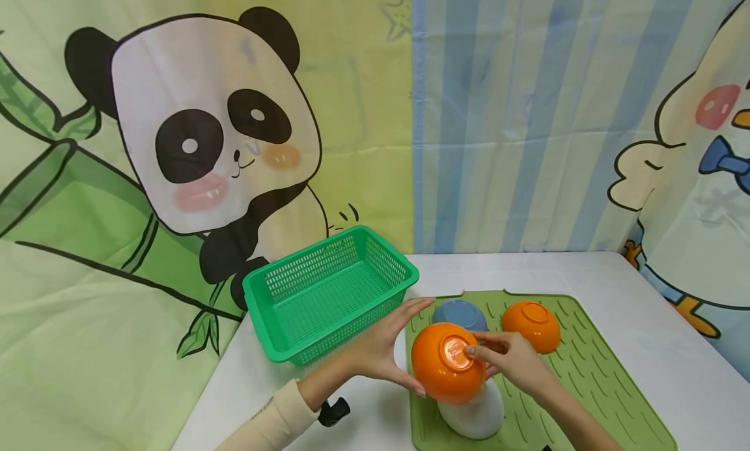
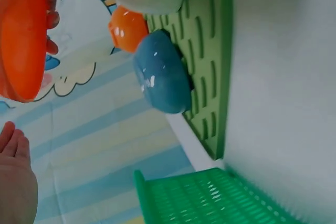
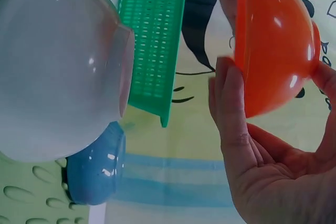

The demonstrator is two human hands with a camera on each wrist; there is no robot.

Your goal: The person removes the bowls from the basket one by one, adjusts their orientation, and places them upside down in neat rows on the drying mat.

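Observation:
My right hand [image 1: 518, 363] holds an upside-down orange bowl [image 1: 430, 369] in the air, thumb on its base and fingers at its rim. My left hand [image 1: 381, 343] is spread beside the bowl's left side, fingers extended and thumb near the lower edge. In the left wrist view, a gap separates the left fingers [image 2: 16, 142] from the orange bowl [image 2: 23, 40]. Under the held bowl, a white bowl [image 1: 477, 415] sits upturned on the green mat [image 1: 592, 386]. A blue bowl [image 1: 459, 314] and a second orange bowl [image 1: 530, 324] rest upside down behind it.
A green perforated basket [image 1: 328, 295] stands left of the mat on the white table [image 1: 592, 269]. A small black object [image 1: 334, 412] shows beside the left sleeve [image 1: 272, 418]. A printed curtain [image 1: 363, 112] hangs behind the table.

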